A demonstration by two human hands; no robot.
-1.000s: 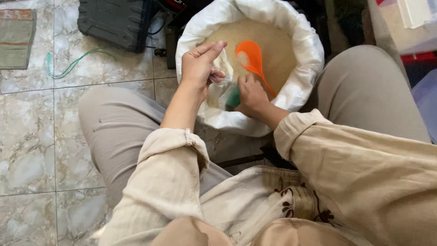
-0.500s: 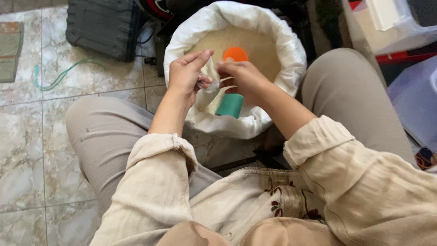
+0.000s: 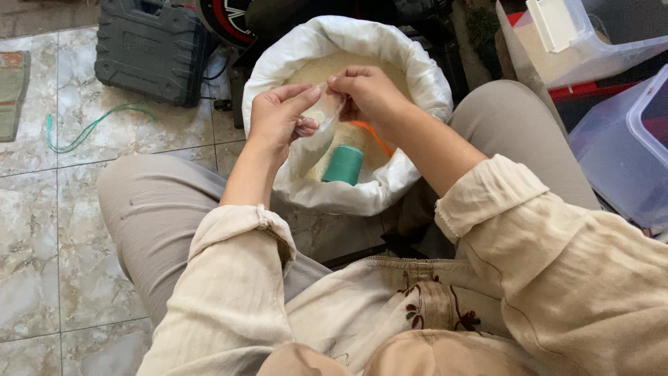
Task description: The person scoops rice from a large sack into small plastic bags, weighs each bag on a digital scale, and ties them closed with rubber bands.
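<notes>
The floor [image 3: 42, 230] is shiny stone tiles, pale and cloudy, with thin lines between them. A dark case [image 3: 149, 49] sits on it at the top left, and a green cord [image 3: 90, 125] curls beside it. Clear tubs [image 3: 619, 132] stand at the right. Soft daylight

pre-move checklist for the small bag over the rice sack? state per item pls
1. Both hands on bag: left hand and right hand pinch the clear bag at its top. Ok.
2. Bag over sack: hangs above the rice. Ok.
3. Bag mouth open: cannot tell.
4. Fill level: some rice inside, amount cannot tell.
5. Orange scoop free: lies in the sack, unheld. Ok.
6. Green cup clear of bag: beside it, contact cannot tell.
</notes>
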